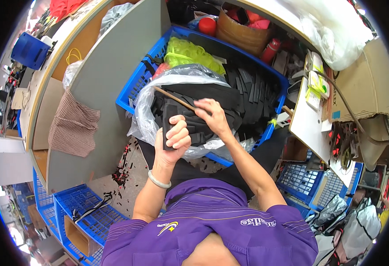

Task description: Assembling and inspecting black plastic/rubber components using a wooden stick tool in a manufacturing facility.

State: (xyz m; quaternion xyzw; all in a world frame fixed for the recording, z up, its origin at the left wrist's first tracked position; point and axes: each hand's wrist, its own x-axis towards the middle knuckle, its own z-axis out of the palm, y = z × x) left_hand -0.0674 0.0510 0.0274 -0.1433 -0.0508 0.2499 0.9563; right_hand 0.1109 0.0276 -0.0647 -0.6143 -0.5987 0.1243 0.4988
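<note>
My left hand [175,135] is closed around a flat, oblong black piece [170,113], held upright over an open bag. With my right hand [213,116] I grip one end of a thin brown stick [175,98]. The stick slants up to the left, across the top of the black piece; whether they touch I cannot tell. Below both hands, a clear plastic bag [137,119] with its mouth folded open holds many black strips. It sits inside a blue plastic crate [124,94], where more black strips [252,91] lie on the right.
Yellow-green material [189,54] lies at the crate's far side. A grey panel [114,57] with a checked cloth [73,124] stands at left. A cardboard box [243,33] is behind. Blue crates [88,210] stand lower left; a white board [312,122] juts in at right.
</note>
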